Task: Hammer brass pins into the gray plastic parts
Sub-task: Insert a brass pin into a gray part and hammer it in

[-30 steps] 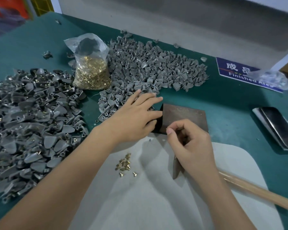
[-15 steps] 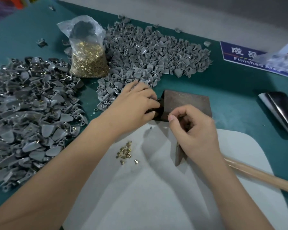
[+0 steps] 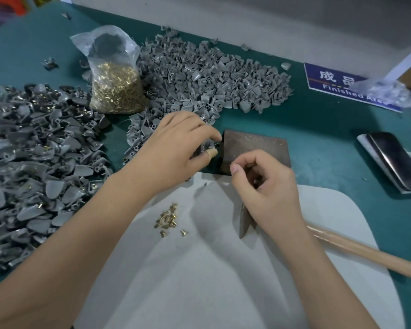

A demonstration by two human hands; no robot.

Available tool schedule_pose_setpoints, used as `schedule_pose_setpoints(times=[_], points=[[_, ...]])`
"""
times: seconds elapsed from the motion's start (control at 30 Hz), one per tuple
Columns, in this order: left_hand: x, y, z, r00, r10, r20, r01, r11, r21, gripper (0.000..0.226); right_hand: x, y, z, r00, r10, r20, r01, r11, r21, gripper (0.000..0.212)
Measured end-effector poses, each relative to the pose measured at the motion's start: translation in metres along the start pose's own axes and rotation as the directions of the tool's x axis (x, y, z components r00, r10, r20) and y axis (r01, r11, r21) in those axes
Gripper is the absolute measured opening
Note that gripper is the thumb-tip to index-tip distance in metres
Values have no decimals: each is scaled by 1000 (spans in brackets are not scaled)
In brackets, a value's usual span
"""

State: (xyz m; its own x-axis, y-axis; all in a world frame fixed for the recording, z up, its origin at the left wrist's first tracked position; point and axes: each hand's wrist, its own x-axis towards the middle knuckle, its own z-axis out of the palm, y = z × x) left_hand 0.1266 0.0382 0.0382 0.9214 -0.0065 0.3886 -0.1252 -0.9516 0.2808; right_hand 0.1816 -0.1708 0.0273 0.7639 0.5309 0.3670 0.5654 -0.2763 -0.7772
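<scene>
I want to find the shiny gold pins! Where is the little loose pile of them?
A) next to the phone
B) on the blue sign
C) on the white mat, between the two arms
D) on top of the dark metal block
C: the loose brass pins lie on the white mat, between the person's forearms.

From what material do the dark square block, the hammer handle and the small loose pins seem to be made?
Dark square block: probably steel, dull brown, speckled and worn. Hammer handle: wood by its look, pale tan and smooth. Small loose pins: brass by their shiny yellow glint. They lie on a white mat, matte, material unclear.
</scene>
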Motion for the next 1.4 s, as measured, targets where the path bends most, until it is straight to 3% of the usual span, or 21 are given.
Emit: schedule_pose_setpoints(times=[0.3, 0.73, 0.9, 1.17, 1.4], points=[[11, 10, 6, 963, -269, -18, 269, 963, -7, 41, 0, -1, -1, 1000, 11, 5, -11, 1000, -14, 11], [40, -5, 11, 971, -207, 120, 196, 976, 94, 15, -1, -3, -1, 999, 41, 25, -42, 999, 13, 12], [47, -3, 11, 966, -197, 168, 182, 979, 96, 13, 1, -4, -2, 999, 37, 29, -37, 999, -17, 12], [58, 8, 12, 913, -300, 277, 284, 954, 97, 18, 0, -5, -2, 998, 55, 27, -55, 998, -12, 11], [58, 11, 12, 912, -323, 254, 310, 946, 91, 20, 0, -6, -2, 999, 40, 18, -39, 999, -20, 11]])
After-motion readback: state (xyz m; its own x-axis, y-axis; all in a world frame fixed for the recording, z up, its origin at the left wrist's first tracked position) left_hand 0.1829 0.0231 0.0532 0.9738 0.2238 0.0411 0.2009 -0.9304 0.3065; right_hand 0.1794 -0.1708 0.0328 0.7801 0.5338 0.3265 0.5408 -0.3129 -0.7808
